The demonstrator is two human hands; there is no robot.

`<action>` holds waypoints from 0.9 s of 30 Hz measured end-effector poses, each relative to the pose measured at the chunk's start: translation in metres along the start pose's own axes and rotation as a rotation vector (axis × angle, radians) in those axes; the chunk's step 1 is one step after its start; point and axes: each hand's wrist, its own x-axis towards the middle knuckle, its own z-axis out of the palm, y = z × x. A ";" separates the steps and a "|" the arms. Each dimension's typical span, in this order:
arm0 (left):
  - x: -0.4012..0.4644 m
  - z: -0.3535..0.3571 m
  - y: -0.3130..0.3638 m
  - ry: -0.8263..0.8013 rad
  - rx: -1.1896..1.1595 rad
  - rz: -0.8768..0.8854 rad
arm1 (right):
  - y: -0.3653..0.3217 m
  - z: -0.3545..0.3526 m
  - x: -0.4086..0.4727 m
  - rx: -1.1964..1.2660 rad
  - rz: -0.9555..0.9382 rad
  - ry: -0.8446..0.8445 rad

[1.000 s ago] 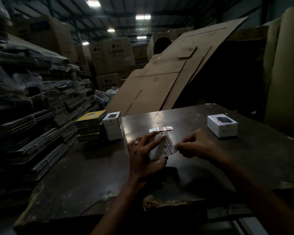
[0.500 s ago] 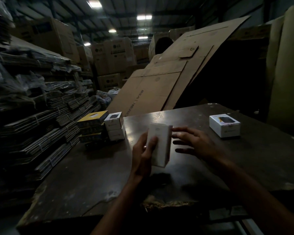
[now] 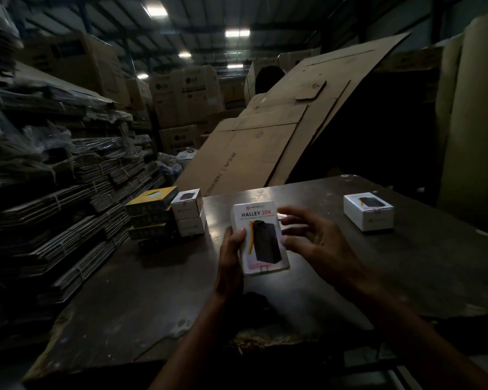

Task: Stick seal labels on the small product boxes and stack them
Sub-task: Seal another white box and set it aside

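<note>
- The counter [image 3: 141, 299] is a dark, worn slab with a dull sheen and a chipped, flaking near edge; a box slid carelessly toward that edge could catch or tip off
- The stack [image 3: 188, 214] of white boxes at the counter's far left stands just beside a pile of yellow-topped cartons [image 3: 152, 212]; it sits close to the counter's left edge, so a box set down crooked could, I judge, topple it
- A lone white box [image 3: 368, 211] lies flat, well apart on the right
- The held box [image 3: 261, 237] is smooth, glossy white card, rectangular, printed face up, above the counter's middle; its slick skin could slip
- The left hand [image 3: 231, 254] grips its left side, thumb on the face
- The right hand [image 3: 314, 235] hovers beside it, fingers spread and relaxed, holding nothing
- A small pale seal [image 3: 263, 268] seems to sit at the bottom edge; light too dim to tell whether it is pressed flat, and it may lift
</note>
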 end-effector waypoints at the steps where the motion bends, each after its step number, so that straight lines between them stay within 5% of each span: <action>1: -0.001 0.001 0.000 -0.002 -0.034 -0.008 | 0.000 0.002 -0.003 0.017 0.032 0.010; 6: -0.001 0.001 -0.005 -0.088 -0.070 0.023 | 0.007 0.014 -0.018 0.030 0.129 -0.069; 17: -0.003 0.038 -0.021 -0.178 0.572 0.210 | 0.025 -0.030 -0.016 0.150 0.190 0.199; 20: -0.007 0.074 -0.022 -0.230 0.542 0.320 | 0.030 -0.060 -0.006 0.161 0.190 0.269; 27: 0.044 0.147 -0.049 -0.363 0.484 0.250 | 0.045 -0.143 0.029 -0.159 0.186 0.452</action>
